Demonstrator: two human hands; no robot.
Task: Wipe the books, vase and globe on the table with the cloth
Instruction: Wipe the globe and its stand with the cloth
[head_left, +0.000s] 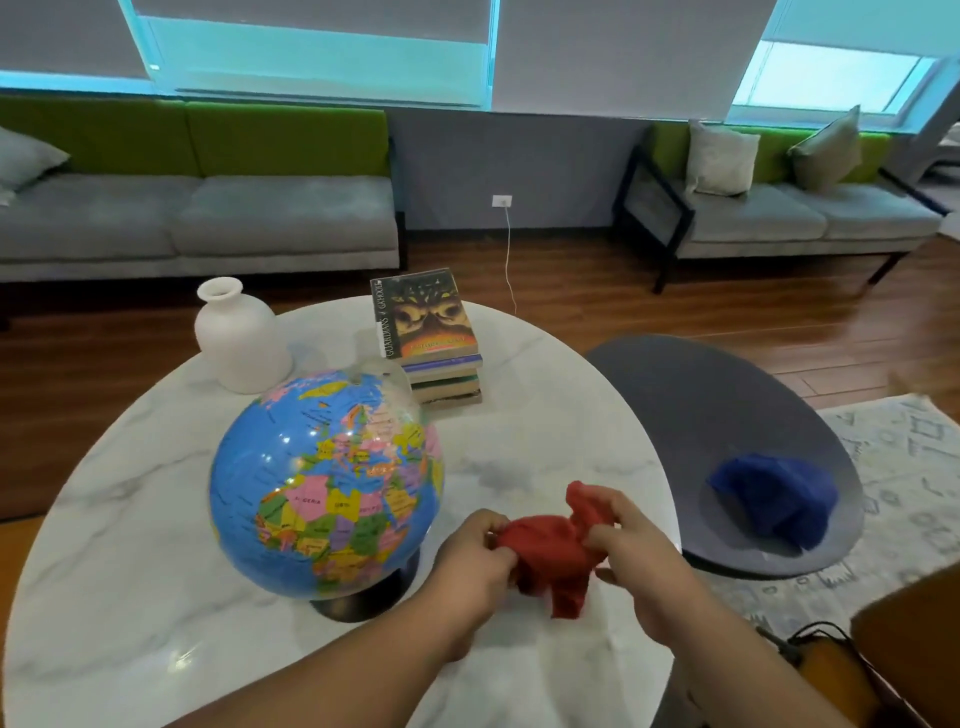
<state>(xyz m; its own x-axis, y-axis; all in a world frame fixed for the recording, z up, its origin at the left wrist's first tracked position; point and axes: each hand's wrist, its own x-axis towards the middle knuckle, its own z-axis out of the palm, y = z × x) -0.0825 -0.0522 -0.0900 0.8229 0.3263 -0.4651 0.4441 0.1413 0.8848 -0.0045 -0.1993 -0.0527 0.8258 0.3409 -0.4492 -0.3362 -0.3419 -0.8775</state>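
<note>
Above the near edge of the table (130, 597), bunched up and gripped from both sides: red cloth (545, 551), left hand (475, 564) curled round one end, right hand (639, 561) pinching the other, held clear of the marble and touching nothing to be wiped yet. Just left of the hands, globe (322, 483) on a small dark base (363, 597); likely to rock or tip if wiped hard high up with no hand steadying it, and could then knock into the vase or roll toward the rim. Farther back, books (431, 332) in an uneven stack, topmost skewed over those below; liable to slide off under a sideways swipe. Behind the globe to the left, vase (241, 338), white, upright, narrow-necked, probably breakable; at risk of toppling if caught by a trailing corner of cloth or a forearm reaching across. Slick-looking marble top, so little to stop anything once pushed. Off to the right, on a lower grey oval surface (701, 395), blue cloth (769, 493), well apart from the work.
</note>
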